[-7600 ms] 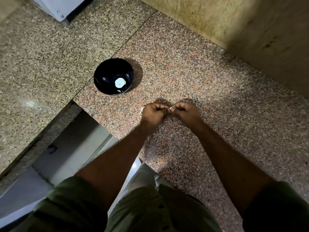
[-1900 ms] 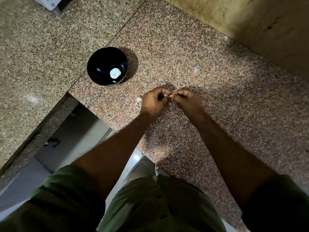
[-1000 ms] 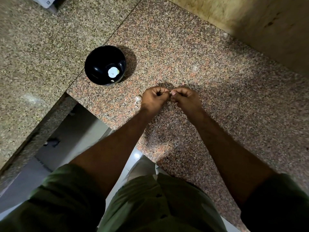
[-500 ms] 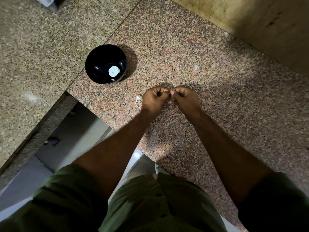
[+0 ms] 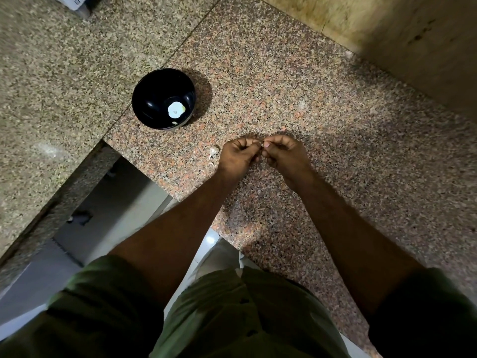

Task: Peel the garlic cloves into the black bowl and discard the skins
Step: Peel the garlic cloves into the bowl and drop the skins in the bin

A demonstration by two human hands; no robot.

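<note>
The black bowl [image 5: 163,98] stands on the speckled granite counter [image 5: 296,81], with a pale peeled clove [image 5: 176,109] at its bottom. My left hand [image 5: 238,156] and my right hand [image 5: 285,155] meet fingertip to fingertip just above the counter, right of the bowl. Together they pinch a small garlic clove [image 5: 262,145], of which only a pale sliver shows between the fingers. Unpeeled cloves and bits of skin [image 5: 213,151] lie on the counter just left of my left hand.
The counter's front edge [image 5: 160,187] runs diagonally below the bowl, with a gap down to the floor beyond it. A tan wall [image 5: 387,34] closes off the far right. A white appliance corner [image 5: 74,1] sits at the top left.
Both hands stay together on the clove with only small finger movements. The view has drifted slightly, and the bowl stays in place.
</note>
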